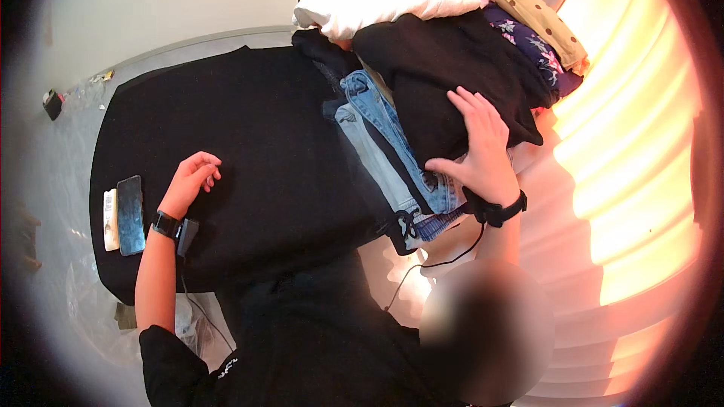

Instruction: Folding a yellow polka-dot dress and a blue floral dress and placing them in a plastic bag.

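My right hand (485, 152) lies with its fingers spread on a folded black garment (441, 68) at the top of a clothes pile. Its thumb reaches toward the pile's near left side. Under the black garment, folded blue jeans (382, 132) and lighter denim (369, 151) stick out in layers. Over the black tabletop (279, 120), my left hand (194, 181) hovers or rests with loosely curled fingers, and I see nothing in it. A dark-screened phone (131, 215) lies left of that hand, beside a slim cream-coloured item (111, 220).
Behind the black garment sit a white cloth bundle (385, 4), a navy floral garment (528, 45) and a tan dotted one (543, 22). Bright curtains (641, 143) hang at the right. Thin cables (434, 264) run from both wrists. Small items lie on the floor at left.
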`<move>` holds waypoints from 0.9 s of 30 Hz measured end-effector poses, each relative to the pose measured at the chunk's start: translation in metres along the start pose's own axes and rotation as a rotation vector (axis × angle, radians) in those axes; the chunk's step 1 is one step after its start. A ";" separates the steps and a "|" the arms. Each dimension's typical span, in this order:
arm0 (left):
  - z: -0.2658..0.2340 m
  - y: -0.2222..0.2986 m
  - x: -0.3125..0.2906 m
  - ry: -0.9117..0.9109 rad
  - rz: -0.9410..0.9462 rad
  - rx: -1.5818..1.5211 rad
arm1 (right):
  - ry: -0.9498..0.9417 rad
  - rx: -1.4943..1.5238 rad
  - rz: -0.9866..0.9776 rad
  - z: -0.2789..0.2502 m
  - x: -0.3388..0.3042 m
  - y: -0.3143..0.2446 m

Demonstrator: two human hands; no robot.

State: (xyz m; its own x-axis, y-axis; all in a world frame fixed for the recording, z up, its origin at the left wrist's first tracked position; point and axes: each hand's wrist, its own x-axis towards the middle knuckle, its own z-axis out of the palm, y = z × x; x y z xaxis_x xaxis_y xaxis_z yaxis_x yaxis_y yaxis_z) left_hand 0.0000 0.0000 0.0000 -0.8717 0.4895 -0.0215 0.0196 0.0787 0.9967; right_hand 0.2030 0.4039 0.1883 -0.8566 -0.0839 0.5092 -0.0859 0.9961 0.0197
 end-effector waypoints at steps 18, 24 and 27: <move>0.001 0.006 -0.008 -0.007 -0.007 0.025 | 0.149 -0.019 0.103 -0.004 0.008 0.009; 0.002 0.009 -0.009 -0.014 -0.002 0.006 | -0.075 -0.029 -0.011 -0.015 0.003 0.010; 0.003 0.009 -0.009 -0.014 -0.008 0.013 | -0.199 0.126 0.007 -0.032 -0.001 0.014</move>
State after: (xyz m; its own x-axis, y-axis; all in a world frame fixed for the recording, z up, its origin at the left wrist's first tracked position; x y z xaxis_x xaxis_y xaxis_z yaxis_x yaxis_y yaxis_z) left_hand 0.0094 -0.0008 0.0091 -0.8649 0.5009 -0.0309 0.0190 0.0941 0.9954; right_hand 0.2193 0.4189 0.2159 -0.9397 -0.0926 0.3291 -0.1313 0.9866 -0.0973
